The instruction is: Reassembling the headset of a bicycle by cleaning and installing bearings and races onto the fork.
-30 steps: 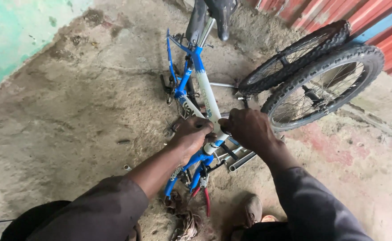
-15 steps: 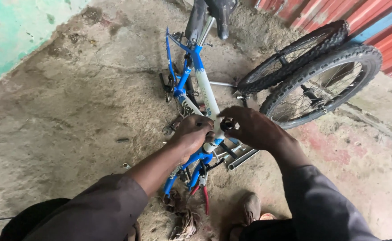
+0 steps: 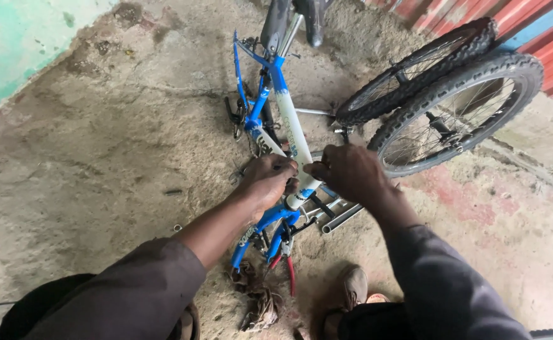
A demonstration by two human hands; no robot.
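Both hands close on the blue and white bicycle frame lying on the concrete floor: left hand gripping the tube, right hand curled beside it (apparently pinching something small). Two wheels lie nearby.

The frame, upper middle of the picture, is metal painted glossy blue and white, scuffed near the hands. Two tyres at upper right are matt black rubber with knobbly tread, their spokes thin bright metal. Bare steel tubes at centre look dull grey. The floor is rough, pitted concrete with sandy dirt. At lower middle a rag is grimy, crumpled cloth. The sleeves are matt dark cloth.
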